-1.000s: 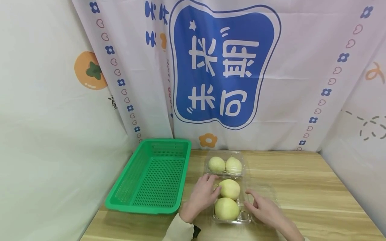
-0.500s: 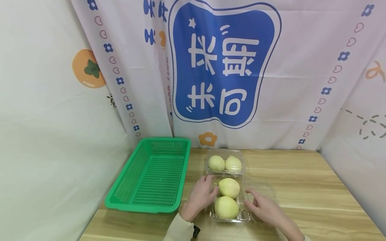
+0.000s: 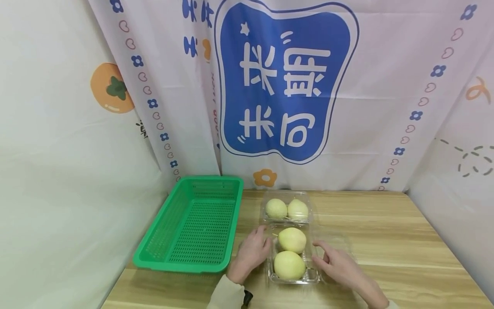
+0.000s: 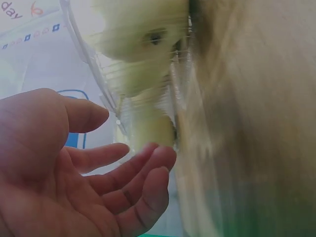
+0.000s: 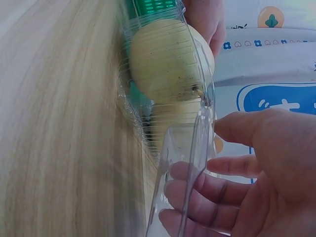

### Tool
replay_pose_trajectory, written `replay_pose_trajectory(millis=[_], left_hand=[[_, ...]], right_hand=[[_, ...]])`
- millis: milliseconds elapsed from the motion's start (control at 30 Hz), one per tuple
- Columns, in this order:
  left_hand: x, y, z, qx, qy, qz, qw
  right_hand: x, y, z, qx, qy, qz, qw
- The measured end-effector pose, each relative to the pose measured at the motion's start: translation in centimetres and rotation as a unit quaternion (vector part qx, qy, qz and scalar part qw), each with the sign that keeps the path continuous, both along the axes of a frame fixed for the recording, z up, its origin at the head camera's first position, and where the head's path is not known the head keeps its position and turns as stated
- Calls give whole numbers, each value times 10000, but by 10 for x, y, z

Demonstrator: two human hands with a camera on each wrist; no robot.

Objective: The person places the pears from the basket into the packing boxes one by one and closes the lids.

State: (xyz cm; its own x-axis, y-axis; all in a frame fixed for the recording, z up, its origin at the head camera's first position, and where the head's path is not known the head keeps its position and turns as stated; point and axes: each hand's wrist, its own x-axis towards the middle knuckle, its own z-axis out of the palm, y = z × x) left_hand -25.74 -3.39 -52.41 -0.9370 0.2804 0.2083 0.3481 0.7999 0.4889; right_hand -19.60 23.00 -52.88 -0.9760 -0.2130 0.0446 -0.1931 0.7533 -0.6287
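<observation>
Head view: one wooden desk (image 3: pixel 386 240) is seen, backed by one printed curtain (image 3: pixel 285 81) with a blue panel of white characters. One green perforated basket (image 3: pixel 193 223) is set at the desk's left edge, reaching back to the far left corner, with nothing in it. Two clear plastic clamshell boxes are placed just to its right, one behind the other and touching. The far box (image 3: pixel 287 197) is closed over two pale yellow pears (image 3: pixel 276 208), side by side. The near box (image 3: pixel 293 281) lies toward the desk's near edge and holds two more pears, the nearer pear (image 3: pixel 289 265) and the farther pear (image 3: pixel 292 240), in a row running away from the person; four pears are counted in all. The near box's transparent lid (image 3: pixel 333 244) is seen swung open to the right, over the desk.

Two hands are counted. The left hand (image 3: pixel 251 253) is laid against the left wall of the near box, fingers loosely extended and gripping nothing; in the left wrist view its fingers (image 4: pixel 143 168) are relaxed and slightly bent, close to the box wall, though the picture is blurred. The right hand (image 3: pixel 337 262) is placed at the box's right side by the lid; in the right wrist view its fingers (image 5: pixel 197 197) are seen behind the clear lid edge, lightly bent, not clamped on it.
</observation>
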Motion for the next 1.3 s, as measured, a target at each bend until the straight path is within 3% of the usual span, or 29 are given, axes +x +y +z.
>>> replay_pose_trajectory(millis=[733, 1067, 1300], left_hand=[[-3, -4, -6, -128, -271, -289, 9991], [-3, -5, -6, -292, -91, -419, 9987], [-4, -3, -6, -331, 60, -490, 9982]], right_hand=[[-6, 18, -2, 5, 138, 296, 9995], [-13, 39, 4, 146, -93, -569, 9982], [-16, 53, 5, 180, -137, -732, 9971]])
